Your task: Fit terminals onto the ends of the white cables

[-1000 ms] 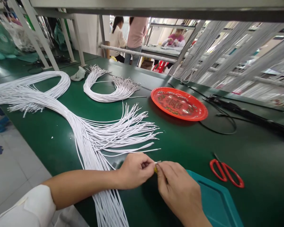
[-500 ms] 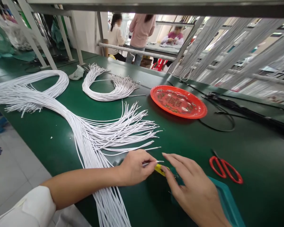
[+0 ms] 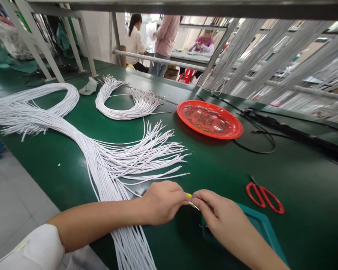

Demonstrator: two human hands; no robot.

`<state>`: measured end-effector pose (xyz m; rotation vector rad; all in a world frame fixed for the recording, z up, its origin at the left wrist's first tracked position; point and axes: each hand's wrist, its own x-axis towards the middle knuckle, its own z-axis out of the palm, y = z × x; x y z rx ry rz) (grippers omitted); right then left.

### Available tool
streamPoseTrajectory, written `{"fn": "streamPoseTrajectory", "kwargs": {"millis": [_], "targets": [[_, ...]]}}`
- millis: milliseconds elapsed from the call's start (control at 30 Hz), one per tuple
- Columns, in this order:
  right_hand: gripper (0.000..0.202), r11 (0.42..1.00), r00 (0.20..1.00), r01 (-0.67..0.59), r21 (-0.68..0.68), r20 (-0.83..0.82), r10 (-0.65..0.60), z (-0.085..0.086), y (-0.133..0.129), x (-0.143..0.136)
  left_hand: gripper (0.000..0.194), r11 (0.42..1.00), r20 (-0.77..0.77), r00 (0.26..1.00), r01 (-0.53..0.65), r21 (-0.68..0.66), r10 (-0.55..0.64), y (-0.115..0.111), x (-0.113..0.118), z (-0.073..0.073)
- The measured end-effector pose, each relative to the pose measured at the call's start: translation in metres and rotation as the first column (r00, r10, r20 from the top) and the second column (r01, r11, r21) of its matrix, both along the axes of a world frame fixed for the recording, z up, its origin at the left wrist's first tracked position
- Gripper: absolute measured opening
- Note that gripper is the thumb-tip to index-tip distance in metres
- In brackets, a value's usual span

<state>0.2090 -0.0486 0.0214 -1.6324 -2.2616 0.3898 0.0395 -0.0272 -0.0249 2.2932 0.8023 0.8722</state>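
Observation:
My left hand [image 3: 165, 202] is closed in a pinch on a white wire [image 3: 194, 205], whose thin end points right and down. Up against it is my right hand [image 3: 218, 210], thumb and forefinger pressed together by the wire's end; what lies between them is hidden. A small yellow piece [image 3: 188, 195] shows behind the fingertips, mostly covered. Under my left forearm runs a thick bundle of white wires [image 3: 107, 168], its loose ends fanned out just beyond the hand. A teal tray [image 3: 266, 227] sits partly beneath my right hand.
Red-handled scissors [image 3: 264, 197] lie right of the tray. Farther back are a red oval plate [image 3: 210, 120], a curled wire bundle [image 3: 121, 110] and black cables [image 3: 293, 131]. A metal rack bar [image 3: 169, 7] crosses overhead. Several people are beyond the green table [image 3: 222, 165].
My right hand has gone from spread fingers to a pinch and now meets my left fingertips. The wire end has tilted downward. The whole view has shifted slightly.

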Motion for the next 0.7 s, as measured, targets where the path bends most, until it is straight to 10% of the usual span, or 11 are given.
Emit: {"fn": "streamPoseTrajectory", "kwargs": {"millis": [233, 400, 700], "targets": [[0.024, 0.993, 0.990, 0.115, 0.019, -0.078, -0.113, -0.006, -0.004, 0.005, 0.020, 0.926, 0.254, 0.948, -0.090, -0.367, 0.193, 0.004, 0.004, 0.012], [0.026, 0.927, 0.882, 0.372, 0.048, -0.328, -0.338, -0.005, -0.006, 0.004, 0.017, 0.773, 0.297, 0.905, -0.052, -0.632, 0.304, 0.003, 0.009, 0.010], [0.020, 0.966, 0.910, 0.230, 0.118, -0.377, -0.171, -0.019, -0.007, -0.018, 0.026, 0.577, 0.487, 0.795, 0.221, -0.787, 0.361, 0.004, 0.012, 0.006]]}}
